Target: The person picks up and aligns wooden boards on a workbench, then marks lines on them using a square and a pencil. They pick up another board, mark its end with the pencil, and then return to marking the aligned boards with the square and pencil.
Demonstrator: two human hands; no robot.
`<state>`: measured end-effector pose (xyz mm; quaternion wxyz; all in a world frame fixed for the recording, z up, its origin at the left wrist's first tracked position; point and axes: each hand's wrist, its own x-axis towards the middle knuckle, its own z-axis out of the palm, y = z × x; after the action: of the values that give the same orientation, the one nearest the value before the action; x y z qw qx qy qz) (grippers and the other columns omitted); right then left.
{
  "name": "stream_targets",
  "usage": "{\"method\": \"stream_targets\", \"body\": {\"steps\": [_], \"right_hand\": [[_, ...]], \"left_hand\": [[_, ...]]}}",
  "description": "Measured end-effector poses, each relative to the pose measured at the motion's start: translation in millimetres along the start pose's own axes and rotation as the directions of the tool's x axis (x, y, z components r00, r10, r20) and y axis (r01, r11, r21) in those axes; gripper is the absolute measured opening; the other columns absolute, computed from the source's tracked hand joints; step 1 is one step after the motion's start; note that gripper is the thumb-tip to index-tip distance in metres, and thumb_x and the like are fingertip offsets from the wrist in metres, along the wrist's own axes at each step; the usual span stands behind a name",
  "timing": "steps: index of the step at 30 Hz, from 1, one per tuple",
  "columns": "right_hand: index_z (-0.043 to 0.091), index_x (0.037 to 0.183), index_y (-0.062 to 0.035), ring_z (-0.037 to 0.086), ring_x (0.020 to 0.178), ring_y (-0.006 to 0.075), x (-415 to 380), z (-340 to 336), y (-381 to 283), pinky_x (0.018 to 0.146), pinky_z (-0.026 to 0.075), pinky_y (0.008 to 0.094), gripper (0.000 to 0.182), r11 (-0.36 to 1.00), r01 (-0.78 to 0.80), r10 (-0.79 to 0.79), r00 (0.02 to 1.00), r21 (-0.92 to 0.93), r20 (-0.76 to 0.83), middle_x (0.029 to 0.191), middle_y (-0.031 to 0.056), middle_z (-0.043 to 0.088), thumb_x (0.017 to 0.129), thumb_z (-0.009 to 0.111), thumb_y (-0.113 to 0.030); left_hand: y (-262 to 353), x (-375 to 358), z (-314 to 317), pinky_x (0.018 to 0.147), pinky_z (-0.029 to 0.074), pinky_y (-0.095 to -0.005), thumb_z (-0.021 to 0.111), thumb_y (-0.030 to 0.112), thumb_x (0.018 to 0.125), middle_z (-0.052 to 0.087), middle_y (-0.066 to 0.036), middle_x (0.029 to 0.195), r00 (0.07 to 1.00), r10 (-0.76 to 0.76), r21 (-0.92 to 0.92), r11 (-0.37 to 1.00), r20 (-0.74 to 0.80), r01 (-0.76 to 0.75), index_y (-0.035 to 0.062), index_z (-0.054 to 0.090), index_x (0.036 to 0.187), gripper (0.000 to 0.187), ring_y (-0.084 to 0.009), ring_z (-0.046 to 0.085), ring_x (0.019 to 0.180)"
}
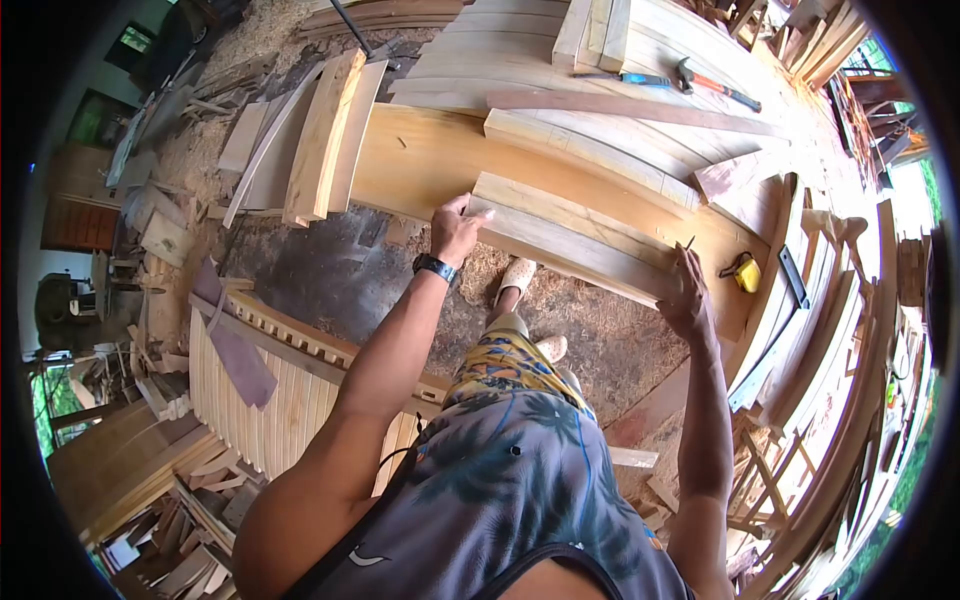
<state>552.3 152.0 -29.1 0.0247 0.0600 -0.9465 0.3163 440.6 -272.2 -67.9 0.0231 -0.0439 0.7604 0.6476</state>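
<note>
Wood in the left hand (458,228): left end of the pale beam (580,235), gripped by narrowly curled fingers, thumb on the top face.
Right hand (688,295): bent fingers at the beam's other end; closed tight or merely touching, cannot tell.
Thin dark tip (690,242): poking up just beside the right fingers; pencil or nail, cannot tell.
Pale beam: slanting from hand to hand along the near edge of the counter (410,165); resting or slightly lifted, cannot tell.
Markings: white swoosh-shaped mark (370,557) on the palm-patterned tank top (500,480).
Left arm (385,350): stretched forward, slanting inward, dark watch (436,266) at the wrist.
Right arm (705,420): extended forward, nearly straight.
Counter: second beam (590,160) behind the first, roughly parallel; yellow tape measure (743,272) right of the right hand.
Beyond: orange-handled hammer (720,88) beside a blue-handled tool (645,79), both on pale planks (480,50).
</note>
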Motion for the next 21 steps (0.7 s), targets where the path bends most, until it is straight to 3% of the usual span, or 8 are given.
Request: {"method": "stream_targets", "body": {"steps": [6, 9, 11, 15, 17, 19, 20, 21], "right_hand": [[0.041, 0.152, -0.0001, 0.04, 0.145, 0.0423, 0.5, 5.7, 4.0, 0.119, 0.039, 0.0454, 0.092, 0.998, 0.002, -0.004, 1.0, -0.066, -0.03, 0.149, 0.0247, 0.05, 0.065, 0.071, 0.007], [0.042, 0.151, 0.0003, 0.04, 0.145, 0.0423, 0.2, 7.1, 5.3, 0.119, 0.039, 0.0454, 0.091, 0.997, 0.011, -0.014, 0.999, -0.072, -0.041, 0.149, 0.025, 0.049, 0.065, 0.07, 0.009], [0.042, 0.151, 0.0007, 0.04, 0.145, 0.0426, 0.8, 8.1, 6.0, 0.119, 0.039, 0.0451, 0.09, 0.998, -0.011, 0.009, 1.0, -0.056, -0.03, 0.15, 0.0254, 0.048, 0.065, 0.069, 0.01], [0.044, 0.149, 0.0013, 0.043, 0.142, 0.0424, 3.4, 5.6, -5.9, 0.116, 0.042, 0.0449, 0.087, 0.999, -0.021, 0.019, 0.999, -0.05, -0.033, 0.145, 0.0249, 0.052, 0.065, 0.067, 0.012], [0.045, 0.146, 0.0021, 0.051, 0.132, 0.0419, 4.3, 0.1, -18.2, 0.108, 0.048, 0.0449, 0.08, 0.994, 0.077, -0.081, 0.995, -0.08, -0.057, 0.136, 0.0238, 0.057, 0.07, 0.068, 0.009], [0.046, 0.145, 0.0024, 0.054, 0.127, 0.0412, 9.5, 6.8, -6.6, 0.105, 0.05, 0.0449, 0.077, 0.986, 0.158, -0.162, 0.984, -0.048, -0.076, 0.133, 0.023, 0.057, 0.072, 0.069, 0.008], [0.046, 0.145, 0.0027, 0.057, 0.122, 0.0406, 7.3, 8.8, 2.5, 0.102, 0.051, 0.0448, 0.074, 0.974, 0.226, -0.226, 0.968, -0.01, -0.109, 0.129, 0.0221, 0.058, 0.074, 0.069, 0.006], [0.045, 0.146, 0.0029, 0.059, 0.118, 0.0407, 6.5, 8.7, 4.2, 0.1, 0.052, 0.0447, 0.072, 0.973, 0.227, -0.231, 0.966, -0.047, -0.12, 0.129, 0.0219, 0.059, 0.078, 0.07, 0.003]], "left_hand": [[-29.1, 12.9, -4.3, 0.1, 0.052, -0.0335, 0.081, 0.013, 0.082, 0.071, -0.026, 0.12, 1.0, -0.021, 0.034, 0.999, -0.017, 0.022, -0.0174, 0.062, 0.125, 0.056, -0.027, 0.069, 0.11], [-27.7, 13.2, -5.8, 0.091, 0.053, -0.0304, 0.075, 0.008, 0.087, 0.076, -0.012, 0.112, 1.0, 0.007, 0.111, 0.994, 0.001, -0.007, -0.0045, 0.07, 0.123, 0.038, -0.0163, 0.069, 0.1], [-36.4, 16.4, -9.1, 0.092, 0.053, -0.0314, 0.077, 0.012, 0.086, 0.075, -0.016, 0.114, 0.988, 0.15, 0.387, 0.913, -0.032, -0.126, -0.0056, 0.069, 0.124, 0.042, -0.0194, 0.069, 0.102], [-23.5, 14.9, -10.1, 0.095, 0.053, -0.0335, 0.079, 0.019, 0.085, 0.074, -0.021, 0.117, 0.995, 0.094, 0.326, 0.942, -0.022, -0.082, -0.0085, 0.069, 0.122, 0.048, -0.0253, 0.071, 0.105], [-2.3, 7.2, -9.6, 0.102, 0.052, -0.0378, 0.08, 0.029, 0.083, 0.07, -0.029, 0.121, 0.991, 0.129, 0.431, 0.896, -0.025, -0.106, -0.0149, 0.066, 0.121, 0.06, -0.0344, 0.069, 0.112], [26.9, 0.6, -6.0, 0.096, 0.055, -0.0382, 0.078, 0.032, 0.086, 0.074, -0.026, 0.113, 0.995, -0.083, 0.281, 0.955, -0.055, 0.095, -0.0091, 0.072, 0.114, 0.05, -0.0325, 0.072, 0.105], [13.6, 7.4, -2.2, 0.087, 0.057, -0.0394, 0.075, 0.037, 0.089, 0.077, -0.021, 0.099, 0.992, 0.027, 0.336, 0.942, -0.125, 0.017, -0.0043, 0.077, 0.103, 0.044, -0.0315, 0.074, 0.093], [32.4, 9.2, -2.2, 0.081, 0.057, -0.0414, 0.074, 0.041, 0.09, 0.076, -0.022, 0.088, 0.989, -0.067, 0.449, 0.886, -0.128, 0.118, -0.0052, 0.077, 0.096, 0.046, -0.0334, 0.075, 0.084]]}}
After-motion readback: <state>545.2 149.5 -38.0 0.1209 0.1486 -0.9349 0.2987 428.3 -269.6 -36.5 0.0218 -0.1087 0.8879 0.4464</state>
